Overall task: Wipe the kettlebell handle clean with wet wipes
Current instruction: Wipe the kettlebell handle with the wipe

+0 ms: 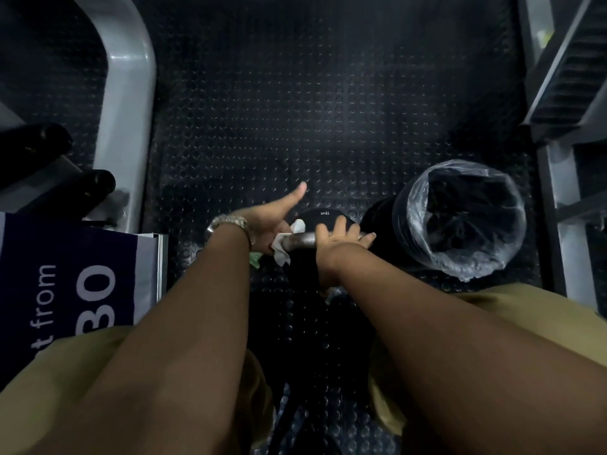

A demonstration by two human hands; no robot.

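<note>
Item 1: kettlebell, black, standing on the floor at centre frame, just left of the bin. A small white marking on its body is too small to read.

Item 2: handle, bare grey metal, running left to right between the two hands.

Item 3: wet wipe, white and crumpled, wrapped over the left end of the handle.

Item 4: left hand. Its grip is closed around the wet wipe and the handle end, with the thumb sticking out towards the upper centre. A metal wristwatch is on the wrist.

Item 5: right hand. Its grip is folded over the right part of the handle, fingers draped across the top. It touches no wipe.

Item 6: bin, round, with a clear plastic liner, at centre right.

Item 7: floor, black studded rubber.

Item 8: machine frame, grey, at upper left.

Item 9: sign, dark blue with white lettering, at lower left.

Item 10: small green item under the left wrist, unidentifiable.
</note>
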